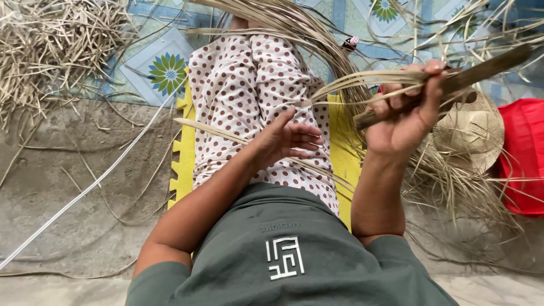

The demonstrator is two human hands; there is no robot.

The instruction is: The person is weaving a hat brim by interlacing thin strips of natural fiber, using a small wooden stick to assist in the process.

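My right hand is closed around a long dark wooden-handled tool and a few pale dried leaf strips pressed against it. The strips fan out leftward over my lap. My left hand hovers over my thigh with fingers spread, its fingertips near a thin strip lying across my dotted trousers. Nothing is gripped in the left hand. A large sheaf of dried strips arcs from the top centre towards the right hand.
I sit on a yellow foam mat on a concrete floor. A heap of dried strips lies top left. A woven straw hat and a red object sit at the right. A white cord crosses the floor at the left.
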